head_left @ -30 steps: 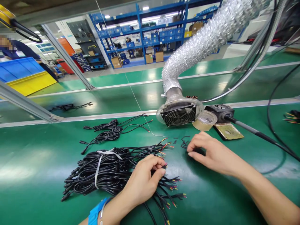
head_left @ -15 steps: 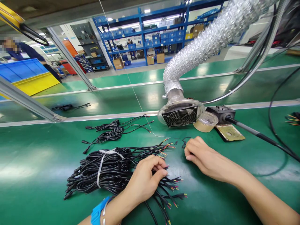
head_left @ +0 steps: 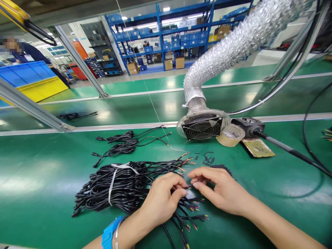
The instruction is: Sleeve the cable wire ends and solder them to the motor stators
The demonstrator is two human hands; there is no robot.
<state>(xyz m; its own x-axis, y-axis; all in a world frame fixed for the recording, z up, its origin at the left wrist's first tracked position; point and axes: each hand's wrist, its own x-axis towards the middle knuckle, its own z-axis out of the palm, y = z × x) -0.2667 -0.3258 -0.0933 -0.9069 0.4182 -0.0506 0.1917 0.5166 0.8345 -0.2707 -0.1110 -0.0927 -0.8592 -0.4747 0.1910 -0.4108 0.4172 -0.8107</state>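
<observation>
A big bundle of black cables [head_left: 114, 188], tied with a white strap, lies on the green bench [head_left: 38, 173]; its stripped ends show red and yellow wire tips. My left hand [head_left: 162, 200] pinches one cable end above the loose ends. My right hand [head_left: 220, 190] has its thumb and forefinger pressed together at that same wire tip, touching the left fingertips. What the right fingers hold is too small to make out. A small heap of short black sleeve pieces [head_left: 207, 159] lies just beyond my hands.
A smaller coil of black cables [head_left: 124, 143] lies farther back. A fume fan [head_left: 202, 127] on a silver hose, a tape roll [head_left: 230, 135] and a soldering iron stand [head_left: 249, 126] with its iron are at the right rear. Another person stands far left.
My right hand has left the heap of sleeve pieces and come down and left to meet my left hand at the wire tip. The left hand has kept its hold.
</observation>
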